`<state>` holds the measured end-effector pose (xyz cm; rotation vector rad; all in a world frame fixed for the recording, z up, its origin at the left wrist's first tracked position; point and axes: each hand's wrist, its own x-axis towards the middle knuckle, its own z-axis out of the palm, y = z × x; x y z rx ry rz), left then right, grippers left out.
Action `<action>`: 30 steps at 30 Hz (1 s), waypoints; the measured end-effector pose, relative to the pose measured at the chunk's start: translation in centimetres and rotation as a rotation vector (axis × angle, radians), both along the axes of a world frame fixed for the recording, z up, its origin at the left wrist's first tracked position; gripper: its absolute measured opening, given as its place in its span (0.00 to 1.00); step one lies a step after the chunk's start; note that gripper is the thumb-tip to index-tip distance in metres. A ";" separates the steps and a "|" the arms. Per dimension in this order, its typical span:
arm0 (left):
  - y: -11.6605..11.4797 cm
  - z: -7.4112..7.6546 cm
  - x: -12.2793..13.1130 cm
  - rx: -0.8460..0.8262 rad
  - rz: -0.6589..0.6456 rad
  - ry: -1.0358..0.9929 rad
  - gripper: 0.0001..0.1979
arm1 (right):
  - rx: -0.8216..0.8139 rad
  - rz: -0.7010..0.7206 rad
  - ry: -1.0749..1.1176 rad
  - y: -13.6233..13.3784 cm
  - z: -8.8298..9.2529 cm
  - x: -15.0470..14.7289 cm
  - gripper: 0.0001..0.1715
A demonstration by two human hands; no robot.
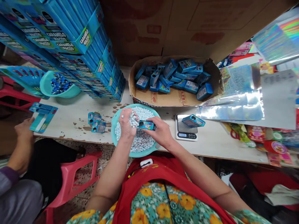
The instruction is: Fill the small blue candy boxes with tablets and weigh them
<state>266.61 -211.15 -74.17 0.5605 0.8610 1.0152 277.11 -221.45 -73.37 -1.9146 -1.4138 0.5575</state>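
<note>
My left hand (128,123) is closed around a heap of small white candies (134,119) above a turquoise basin (113,137). Many more of these candies fill the basin. Beside it, my right hand (161,131) grips a small blue candy box (146,125), its end with a dark round opening turned toward the candies in my left hand. To the right, another blue box (193,120) lies on a small digital scale (183,128) with a lit display. Two more small boxes (97,122) rest on the table left of the basin.
A cut-down cardboard carton (173,101) holding several blue boxes stands behind the basin. Tall stacks of blue display cartons (81,62) rise at the left, near a bowl of blue pieces (59,90). A co-worker's hand (24,129) touches a flat blue carton. Shiny sheets (243,93) lie at right.
</note>
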 end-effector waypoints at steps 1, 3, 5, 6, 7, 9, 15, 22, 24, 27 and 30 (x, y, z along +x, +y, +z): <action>-0.1 0.2 0.1 0.012 0.008 -0.011 0.13 | -0.013 0.014 -0.019 0.2 -0.1 -0.3 0.19; -0.3 0.2 0.3 0.035 0.027 0.001 0.12 | -0.033 0.037 -0.050 0.6 -0.2 -0.7 0.19; -0.4 0.1 0.4 0.051 0.063 0.026 0.12 | -0.037 0.041 -0.067 0.8 -0.2 -0.9 0.19; -0.4 0.1 0.5 0.059 0.082 0.036 0.13 | -0.035 0.038 -0.071 0.8 -0.2 -0.8 0.19; -0.3 0.1 0.6 0.066 0.095 0.042 0.13 | -0.030 0.032 -0.072 0.8 -0.1 -0.8 0.19; -0.2 0.3 0.8 0.083 0.112 0.057 0.13 | -0.014 0.021 -0.076 0.9 0.1 -0.7 0.19; 0.2 1.4 1.4 0.099 0.125 0.109 0.16 | 0.004 0.019 -0.098 1.4 1.1 -0.5 0.18; 0.5 1.7 2.1 0.149 0.149 0.120 0.15 | 0.071 -0.004 -0.083 1.7 1.1 -0.3 0.18; 0.8 0.9 2.5 0.088 0.157 0.134 0.16 | 0.039 -0.017 -0.075 1.9 0.8 -0.2 0.17; 0.9 0.3 2.8 0.066 0.150 0.133 0.17 | 0.017 -0.017 -0.086 2.0 0.6 -0.2 0.17; 0.8 0.5 2.9 0.101 0.165 0.138 0.18 | 0.035 -0.046 -0.093 1.9 0.8 -0.1 0.18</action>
